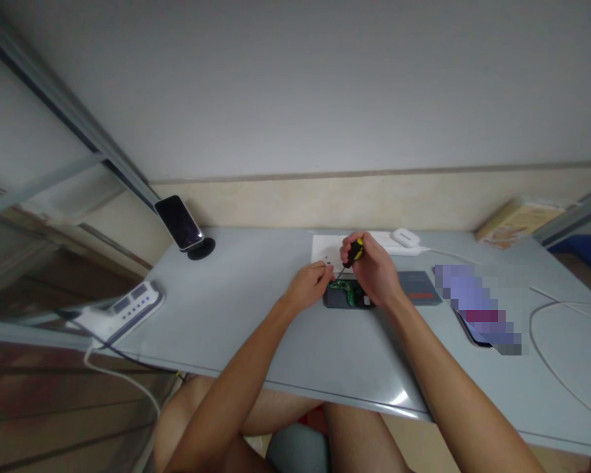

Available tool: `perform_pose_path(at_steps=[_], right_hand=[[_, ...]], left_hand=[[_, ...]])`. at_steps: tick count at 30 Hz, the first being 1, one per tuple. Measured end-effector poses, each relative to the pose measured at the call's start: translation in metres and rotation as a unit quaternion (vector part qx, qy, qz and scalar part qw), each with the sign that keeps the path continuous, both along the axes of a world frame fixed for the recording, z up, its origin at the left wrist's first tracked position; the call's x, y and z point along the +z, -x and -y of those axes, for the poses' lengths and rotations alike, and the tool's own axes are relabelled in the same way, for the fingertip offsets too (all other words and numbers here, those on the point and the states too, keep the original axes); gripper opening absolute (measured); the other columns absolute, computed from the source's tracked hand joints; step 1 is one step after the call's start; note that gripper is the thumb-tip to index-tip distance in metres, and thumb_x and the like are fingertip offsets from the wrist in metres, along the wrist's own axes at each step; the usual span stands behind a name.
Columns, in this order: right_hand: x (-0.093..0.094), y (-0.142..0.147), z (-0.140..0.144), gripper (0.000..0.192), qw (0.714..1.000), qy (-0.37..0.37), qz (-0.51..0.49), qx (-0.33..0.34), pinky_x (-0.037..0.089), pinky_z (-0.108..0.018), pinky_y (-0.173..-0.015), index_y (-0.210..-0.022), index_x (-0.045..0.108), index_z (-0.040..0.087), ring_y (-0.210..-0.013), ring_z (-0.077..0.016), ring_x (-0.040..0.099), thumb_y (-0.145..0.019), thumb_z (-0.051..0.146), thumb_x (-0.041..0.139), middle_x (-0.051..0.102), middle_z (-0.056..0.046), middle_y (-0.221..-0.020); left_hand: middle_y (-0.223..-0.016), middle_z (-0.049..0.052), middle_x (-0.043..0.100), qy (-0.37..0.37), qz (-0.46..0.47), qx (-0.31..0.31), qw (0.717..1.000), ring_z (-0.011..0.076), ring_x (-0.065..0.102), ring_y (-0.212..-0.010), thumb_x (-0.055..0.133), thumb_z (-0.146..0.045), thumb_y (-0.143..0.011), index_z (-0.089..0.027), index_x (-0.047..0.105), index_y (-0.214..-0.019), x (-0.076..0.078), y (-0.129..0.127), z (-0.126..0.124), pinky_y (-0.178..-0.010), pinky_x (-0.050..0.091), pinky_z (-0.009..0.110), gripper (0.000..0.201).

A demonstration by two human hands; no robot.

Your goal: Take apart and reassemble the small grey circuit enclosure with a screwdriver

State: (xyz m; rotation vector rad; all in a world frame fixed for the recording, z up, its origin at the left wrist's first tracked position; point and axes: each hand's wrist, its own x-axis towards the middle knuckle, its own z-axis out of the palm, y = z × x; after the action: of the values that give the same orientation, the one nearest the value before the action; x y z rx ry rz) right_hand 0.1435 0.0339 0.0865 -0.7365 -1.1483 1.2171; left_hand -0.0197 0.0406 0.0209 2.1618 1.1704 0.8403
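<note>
Two hands meet over the open device [349,295] at the desk's [256,328] centre. Your left hand [309,284] rests at its 9 o'clock edge, fingers pinched narrow near the screwdriver tip — likely steadying the case. Your right hand [372,269] is wrapped around the yellow-and-black screwdriver [353,254]; its long axis slants from 1 o'clock down to 7 o'clock, tip toward the green board. Farther off at 10 o'clock — a phone on a stand [180,223].

On my bench [236,328]: one screwdriver [355,251], one opened device [347,295], one propped phone [178,222], one power strip [123,309], one book [517,222].
</note>
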Motion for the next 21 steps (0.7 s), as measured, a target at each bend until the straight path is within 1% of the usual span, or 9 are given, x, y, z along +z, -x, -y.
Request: perform_pose_path(at_steps=[3, 5, 7, 9, 11, 13, 17, 19, 21], right_hand=[[0.001, -0.005, 0.000, 0.044, 1.000, 0.007, -0.013, 0.018, 0.052, -0.034, -0.074, -0.080, 0.051, 0.025, -0.084, -0.0198, 0.065, -0.077, 0.061, 0.076, 0.065, -0.004, -0.097], [-0.001, -0.006, 0.000, 0.052, 0.999, 0.022, -0.028, 0.024, 0.050, -0.031, -0.068, -0.079, 0.046, 0.026, -0.072, -0.0164, 0.061, -0.070, 0.060, 0.084, 0.062, 0.000, -0.084], [-0.003, -0.004, -0.002, 0.055, 0.999, 0.030, -0.038, 0.011, 0.042, -0.027, -0.055, -0.078, 0.043, 0.027, -0.054, -0.0130, 0.046, -0.070, 0.065, 0.081, 0.045, 0.006, -0.062], [-0.003, -0.003, -0.004, 0.052, 0.999, 0.029, -0.040, -0.008, 0.036, -0.028, -0.049, -0.081, 0.045, 0.028, -0.048, -0.0133, 0.034, -0.077, 0.075, 0.068, 0.031, 0.008, -0.056], [-0.002, -0.005, -0.005, 0.048, 0.999, 0.026, -0.037, -0.012, 0.040, -0.031, -0.051, -0.085, 0.050, 0.028, -0.052, -0.0156, 0.040, -0.086, 0.076, 0.054, 0.036, 0.004, -0.060], [-0.001, -0.008, -0.005, 0.044, 1.000, 0.019, -0.024, -0.003, 0.048, -0.036, -0.060, -0.085, 0.053, 0.027, -0.062, -0.0187, 0.052, -0.090, 0.071, 0.051, 0.048, -0.001, -0.070], [-0.001, -0.014, -0.003, 0.044, 1.000, 0.008, -0.003, 0.014, 0.053, -0.038, -0.074, -0.081, 0.048, 0.026, -0.081, -0.0218, 0.064, -0.080, 0.064, 0.071, 0.063, -0.005, -0.093], [-0.003, -0.013, -0.004, 0.051, 1.000, 0.014, -0.010, 0.020, 0.051, -0.034, -0.069, -0.078, 0.044, 0.027, -0.072, -0.0186, 0.061, -0.074, 0.064, 0.078, 0.061, -0.001, -0.081], [-0.005, -0.010, -0.005, 0.053, 0.999, 0.015, -0.029, 0.016, 0.045, -0.029, -0.058, -0.077, 0.042, 0.027, -0.056, -0.0143, 0.049, -0.074, 0.066, 0.078, 0.045, 0.006, -0.063]], left_hand=[[-0.086, 0.006, 0.068, 0.000, 0.008, -0.002, 1.000, 0.0173, 0.065, -0.081, 0.030, -0.046, -0.108, -0.017, 0.073, -0.086, 0.000, 0.000, 0.001, -0.083, 0.051, 0.030, 0.057], [-0.087, 0.006, 0.068, 0.002, 0.008, -0.003, 1.000, 0.0171, 0.065, -0.080, 0.029, -0.047, -0.108, -0.016, 0.073, -0.087, 0.001, 0.000, 0.001, -0.082, 0.051, 0.030, 0.057], [-0.085, 0.007, 0.067, 0.001, 0.001, -0.003, 1.000, 0.0173, 0.065, -0.080, 0.028, -0.048, -0.108, -0.016, 0.072, -0.085, 0.001, 0.000, 0.001, -0.081, 0.051, 0.030, 0.059], [-0.083, 0.006, 0.066, -0.001, -0.007, -0.005, 1.000, 0.0174, 0.064, -0.080, 0.027, -0.050, -0.108, -0.017, 0.071, -0.082, 0.001, 0.000, 0.000, -0.082, 0.051, 0.030, 0.061], [-0.083, 0.006, 0.066, -0.001, -0.009, -0.005, 1.000, 0.0174, 0.064, -0.081, 0.026, -0.051, -0.108, -0.017, 0.070, -0.081, 0.001, 0.000, 0.000, -0.084, 0.050, 0.029, 0.062], [-0.083, 0.006, 0.066, 0.000, -0.006, -0.003, 1.000, 0.0175, 0.064, -0.081, 0.026, -0.052, -0.108, -0.017, 0.070, -0.081, 0.001, 0.000, 0.000, -0.084, 0.051, 0.029, 0.062], [-0.085, 0.007, 0.068, -0.001, 0.001, -0.005, 1.000, 0.0180, 0.065, -0.082, 0.028, -0.049, -0.108, -0.017, 0.071, -0.083, 0.003, 0.000, 0.001, -0.084, 0.051, 0.031, 0.060], [-0.085, 0.007, 0.068, -0.002, 0.000, -0.006, 1.000, 0.0179, 0.065, -0.081, 0.029, -0.047, -0.108, -0.016, 0.072, -0.083, 0.003, 0.000, 0.001, -0.084, 0.051, 0.031, 0.059], [-0.084, 0.007, 0.067, -0.002, 0.001, -0.004, 1.000, 0.0177, 0.065, -0.081, 0.029, -0.046, -0.109, -0.016, 0.072, -0.084, 0.003, 0.000, 0.002, -0.083, 0.051, 0.030, 0.058]])
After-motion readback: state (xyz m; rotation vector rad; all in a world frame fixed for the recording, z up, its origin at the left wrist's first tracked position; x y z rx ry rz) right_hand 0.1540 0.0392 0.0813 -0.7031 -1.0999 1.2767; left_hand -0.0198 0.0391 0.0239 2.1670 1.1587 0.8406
